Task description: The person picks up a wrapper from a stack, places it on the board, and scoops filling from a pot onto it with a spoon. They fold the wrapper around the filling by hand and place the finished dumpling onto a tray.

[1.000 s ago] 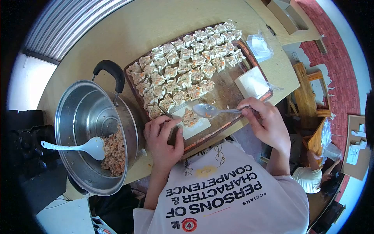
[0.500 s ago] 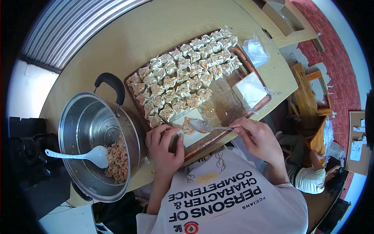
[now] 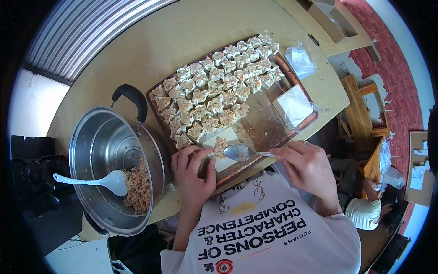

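Note:
My left hand [image 3: 194, 171], its fingers curled, grips the left edge of a pale square wrapper [image 3: 230, 135] at the tray's near edge. A small mound of orange-flecked filling [image 3: 220, 147] sits on the wrapper. My right hand [image 3: 308, 166] pinches the handle of a metal spoon [image 3: 238, 152], whose bowl is at the right side of the filling. Beyond them, rows of filled open-topped dumplings [image 3: 214, 89] cover much of the brown-rimmed tray [image 3: 260, 125]. A stack of white wrappers [image 3: 293, 106] lies at the tray's right end.
On the left stands a large metal pot [image 3: 98, 132] with a black handle, a white ladle [image 3: 114, 183] and filling [image 3: 138, 187]. A plastic bag [image 3: 301, 60] lies beyond the tray's right end. Another person [image 3: 365, 211] is at the right, near wooden furniture.
The spoon's bowl has shifted slightly right and toward me, and more of the filling shows. My right hand has turned a little over the handle. My left hand has hardly moved.

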{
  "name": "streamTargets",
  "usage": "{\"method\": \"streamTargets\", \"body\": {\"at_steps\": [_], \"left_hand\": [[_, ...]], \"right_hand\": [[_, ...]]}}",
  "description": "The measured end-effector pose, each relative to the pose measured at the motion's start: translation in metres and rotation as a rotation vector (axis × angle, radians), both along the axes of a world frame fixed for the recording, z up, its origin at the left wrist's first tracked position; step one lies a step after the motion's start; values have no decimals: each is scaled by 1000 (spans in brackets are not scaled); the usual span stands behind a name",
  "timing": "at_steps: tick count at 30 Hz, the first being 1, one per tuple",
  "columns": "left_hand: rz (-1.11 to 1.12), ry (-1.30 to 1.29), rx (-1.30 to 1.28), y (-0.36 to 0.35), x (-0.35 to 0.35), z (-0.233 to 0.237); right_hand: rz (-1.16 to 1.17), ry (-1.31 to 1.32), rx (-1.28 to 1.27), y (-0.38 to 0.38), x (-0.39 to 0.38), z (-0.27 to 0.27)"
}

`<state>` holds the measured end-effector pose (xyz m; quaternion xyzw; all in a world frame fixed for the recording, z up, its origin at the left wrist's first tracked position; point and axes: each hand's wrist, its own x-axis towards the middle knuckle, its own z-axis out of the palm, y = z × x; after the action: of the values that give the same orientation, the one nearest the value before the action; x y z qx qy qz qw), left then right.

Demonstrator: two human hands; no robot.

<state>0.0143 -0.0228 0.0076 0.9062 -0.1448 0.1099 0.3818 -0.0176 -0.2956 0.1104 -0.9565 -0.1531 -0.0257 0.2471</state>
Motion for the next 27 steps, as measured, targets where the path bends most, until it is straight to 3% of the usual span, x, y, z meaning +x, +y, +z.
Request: {"method": "streamTargets", "body": {"at_steps": [7, 27], "left_hand": [[6, -7, -11, -1, 0, 2], [-1, -12, -15, 1, -1, -1]], "right_hand": [[-64, -4, 159, 5, 12, -8], [89, -8, -97, 13, 13, 3]]}}
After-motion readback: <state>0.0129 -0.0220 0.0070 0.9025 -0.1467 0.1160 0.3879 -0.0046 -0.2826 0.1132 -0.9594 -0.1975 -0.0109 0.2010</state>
